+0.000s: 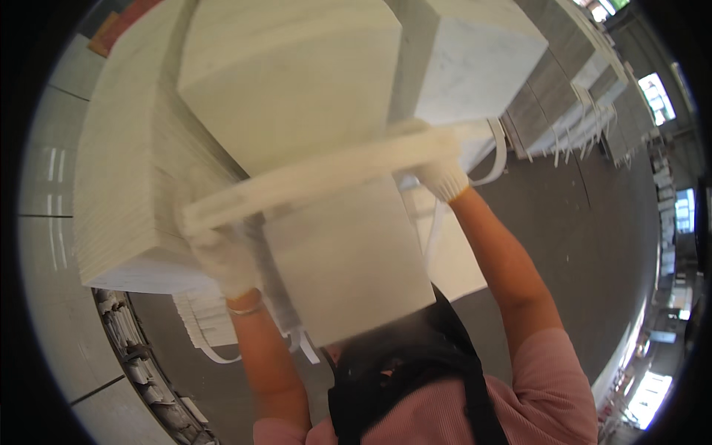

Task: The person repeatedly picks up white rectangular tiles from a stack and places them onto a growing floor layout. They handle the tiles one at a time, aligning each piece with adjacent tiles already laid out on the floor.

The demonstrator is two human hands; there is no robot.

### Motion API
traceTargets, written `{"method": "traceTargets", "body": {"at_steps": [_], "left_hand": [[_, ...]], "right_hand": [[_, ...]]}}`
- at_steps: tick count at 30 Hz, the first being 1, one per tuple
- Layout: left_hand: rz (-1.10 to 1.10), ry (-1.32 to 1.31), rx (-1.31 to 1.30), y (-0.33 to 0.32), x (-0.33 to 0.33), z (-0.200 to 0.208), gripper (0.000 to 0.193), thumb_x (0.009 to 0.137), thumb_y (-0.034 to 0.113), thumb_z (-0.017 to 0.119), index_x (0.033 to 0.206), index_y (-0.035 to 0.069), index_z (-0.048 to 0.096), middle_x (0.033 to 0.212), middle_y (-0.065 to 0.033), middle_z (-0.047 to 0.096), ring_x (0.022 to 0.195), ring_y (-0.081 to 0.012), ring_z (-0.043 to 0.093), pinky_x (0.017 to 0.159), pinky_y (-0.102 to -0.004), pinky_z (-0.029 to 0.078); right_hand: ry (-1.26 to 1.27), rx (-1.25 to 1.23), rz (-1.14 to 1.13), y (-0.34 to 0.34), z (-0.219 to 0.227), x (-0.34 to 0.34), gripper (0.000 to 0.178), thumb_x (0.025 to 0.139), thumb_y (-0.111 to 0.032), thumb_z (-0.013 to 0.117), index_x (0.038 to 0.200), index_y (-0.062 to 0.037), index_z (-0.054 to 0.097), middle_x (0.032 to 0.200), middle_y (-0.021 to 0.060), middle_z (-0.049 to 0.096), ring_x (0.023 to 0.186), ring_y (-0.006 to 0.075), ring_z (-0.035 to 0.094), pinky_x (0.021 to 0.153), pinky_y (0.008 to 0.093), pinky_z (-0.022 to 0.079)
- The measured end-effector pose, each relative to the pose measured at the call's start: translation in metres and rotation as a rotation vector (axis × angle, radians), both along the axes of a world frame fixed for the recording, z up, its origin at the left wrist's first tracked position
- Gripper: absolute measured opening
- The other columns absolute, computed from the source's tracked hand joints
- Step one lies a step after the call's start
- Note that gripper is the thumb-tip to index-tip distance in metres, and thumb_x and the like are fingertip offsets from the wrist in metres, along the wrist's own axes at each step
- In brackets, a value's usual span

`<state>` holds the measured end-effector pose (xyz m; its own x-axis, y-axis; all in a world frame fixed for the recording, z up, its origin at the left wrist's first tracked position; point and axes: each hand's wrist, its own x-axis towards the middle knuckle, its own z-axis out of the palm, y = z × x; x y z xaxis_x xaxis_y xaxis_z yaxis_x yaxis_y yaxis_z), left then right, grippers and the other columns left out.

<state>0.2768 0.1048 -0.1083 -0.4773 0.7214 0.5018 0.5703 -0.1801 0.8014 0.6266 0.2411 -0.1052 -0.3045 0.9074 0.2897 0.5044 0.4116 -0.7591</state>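
Both my hands wear white knitted gloves. Between them is a long white slab (326,174), its narrow edge turned up and slanting higher toward the right. My left hand (226,256) grips its left end, blurred by motion. Near the other end, my right hand (437,163) is closed round the slab, with the fingers partly hidden. A pale flat square panel (348,259) lies below the edge; whether it belongs to the slab or is a separate piece, I cannot tell. Just beyond the slab stands a large white block-like stack (289,96).
A tall stack of thin pale slabs (126,185) rises at the left. Another white stack (475,59) stands at the far right, with strapped grey-white stacks (571,96) behind it. A loose white strap (498,156) curls beside my right hand. Dark grey floor (578,237) shows at the right.
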Motion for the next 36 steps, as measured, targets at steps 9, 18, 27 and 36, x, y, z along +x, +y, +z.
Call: {"method": "traceTargets", "body": {"at_steps": [9,18,27,36], "left_hand": [[0.004,0.106,-0.182,0.049,-0.021,-0.053,0.035,0.098,0.016,0.065,0.125,-0.006,0.063,0.127,-0.0195,0.067,0.113,-0.0279,0.066,0.096,-0.0378,0.051],[0.166,0.554,-0.129,0.079,-0.042,-0.057,0.026,0.093,0.015,0.063,0.101,-0.010,0.067,0.101,-0.0272,0.070,0.093,-0.0415,0.068,0.082,-0.0436,0.054],[0.139,0.591,0.119,0.064,-0.048,-0.100,0.032,0.094,0.009,0.060,0.125,-0.001,0.060,0.115,-0.0169,0.065,0.111,-0.0344,0.061,0.098,-0.0417,0.050],[-0.348,0.021,0.107,0.069,0.022,0.036,0.038,0.097,0.014,0.062,0.132,-0.001,0.056,0.122,-0.0109,0.062,0.113,-0.0272,0.060,0.098,-0.0393,0.050]], "right_hand": [[-0.520,-0.012,-0.075,0.013,0.028,-0.010,0.030,0.070,-0.015,0.074,0.098,-0.0054,0.068,0.088,0.0111,0.070,0.084,0.0302,0.067,0.074,0.0381,0.055],[-0.276,-0.196,-0.052,0.030,0.030,-0.007,0.027,0.067,-0.019,0.076,0.090,-0.0032,0.070,0.085,0.0163,0.071,0.081,0.0331,0.065,0.070,0.0403,0.054],[-0.263,0.111,-0.099,0.029,0.003,-0.004,0.041,0.079,-0.014,0.075,0.118,-0.0021,0.069,0.110,0.0176,0.073,0.107,0.0283,0.068,0.092,0.0396,0.054],[-0.027,-0.235,-0.083,0.005,0.039,0.061,0.062,0.068,-0.013,0.085,0.125,-0.0001,0.064,0.119,0.0145,0.069,0.112,0.0252,0.064,0.095,0.0383,0.053]]}}
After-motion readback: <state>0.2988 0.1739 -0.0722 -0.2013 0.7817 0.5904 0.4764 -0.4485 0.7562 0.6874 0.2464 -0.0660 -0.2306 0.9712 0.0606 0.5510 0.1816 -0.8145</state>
